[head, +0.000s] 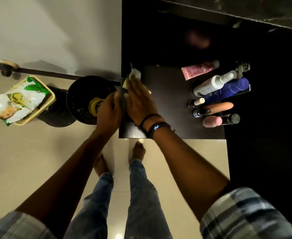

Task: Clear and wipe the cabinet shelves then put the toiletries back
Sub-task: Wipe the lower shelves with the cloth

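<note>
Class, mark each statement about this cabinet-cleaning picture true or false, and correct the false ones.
1. The right hand lies flat on a cloth on the shelf. True.
2. The toiletries are grouped at the shelf's left edge. False: the toiletries are at its right edge.
3. The pink tube lies in the basket. False: the pink tube lies on the shelf, and the basket holds a green-and-white packet.
4. Bracelets circle the right wrist. True.
</note>
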